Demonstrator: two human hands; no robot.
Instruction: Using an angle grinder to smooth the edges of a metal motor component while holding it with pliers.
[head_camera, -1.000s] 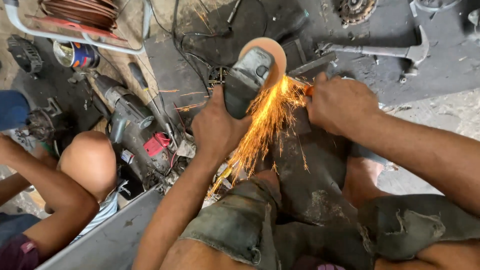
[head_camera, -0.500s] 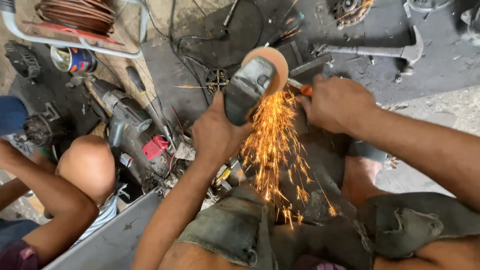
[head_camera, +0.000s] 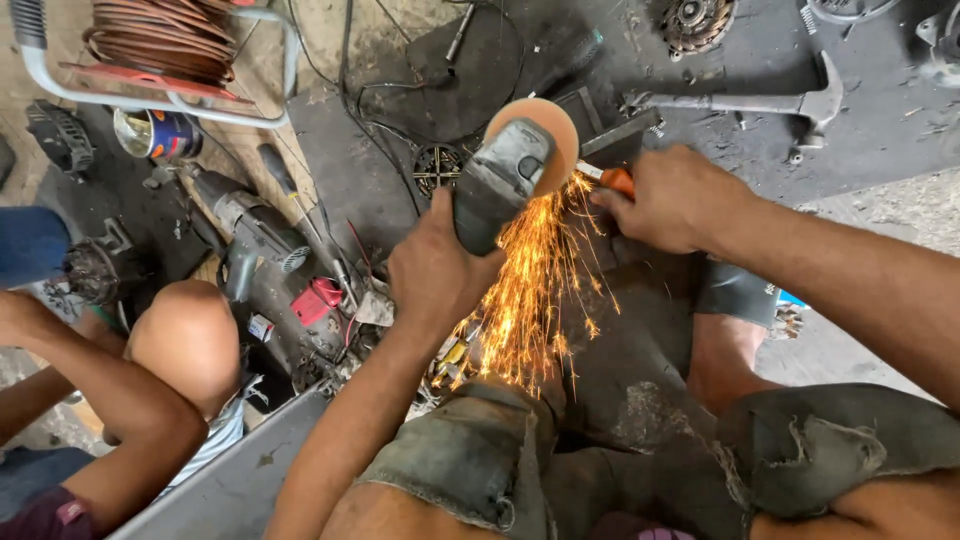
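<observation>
Head camera looks down on the left hand (head_camera: 435, 270), wrapped tight around the grey body of an angle grinder (head_camera: 495, 185), fingers closed fully about the housing. Its orange disc (head_camera: 545, 125) is at the far end, above the dark floor (head_camera: 860, 140), and sparks (head_camera: 525, 290) stream back toward the person's knees. The grinder looks heavy and rigid, likely to kick and vibrate, so a full wrap on the body behind the disc guard seems the sound place to hold it. The right hand (head_camera: 675, 200) is closed in a fist-like pinch on a small orange-handled tool (head_camera: 612, 178), whose thin metal tip meets the disc edge. That piece looks light, stiff and easy to snatch from the fingers; holding it by the handle keeps the skin back from the wheel. Both forearms reach forward from the lower frame edge, wrists fairly straight, elbows out over the bent knees. A claw hammer (head_camera: 790, 100) lies beyond on the floor.
</observation>
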